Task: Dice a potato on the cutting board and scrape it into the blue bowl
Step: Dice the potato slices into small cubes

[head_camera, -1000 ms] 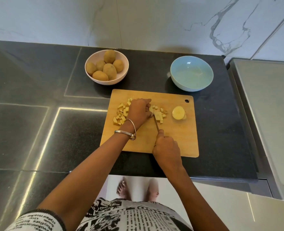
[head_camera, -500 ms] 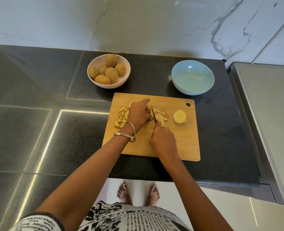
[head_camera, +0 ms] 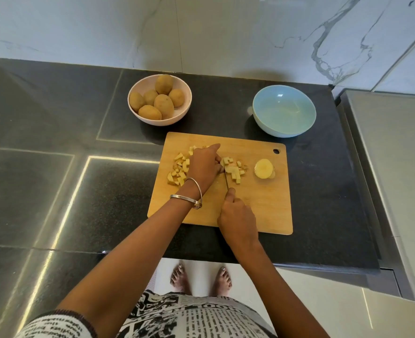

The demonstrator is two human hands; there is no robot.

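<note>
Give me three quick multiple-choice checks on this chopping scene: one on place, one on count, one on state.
1. Where on the wooden cutting board does the uncut yellow potato piece lie?
A. left of the diced pile
B. right of the diced pile
C. off the board

2. How many whole brown potatoes are in the pale pink bowl?
A. three
B. six
C. nine

3. What state is the light blue bowl in?
A. empty
B. half full of dice
C. overturned

Answers: 1 B, it sits near the board's hanging hole, beyond the diced potato. 2 B, six show. 3 A, only its bare inside shows while the right hand holds the knife.
</note>
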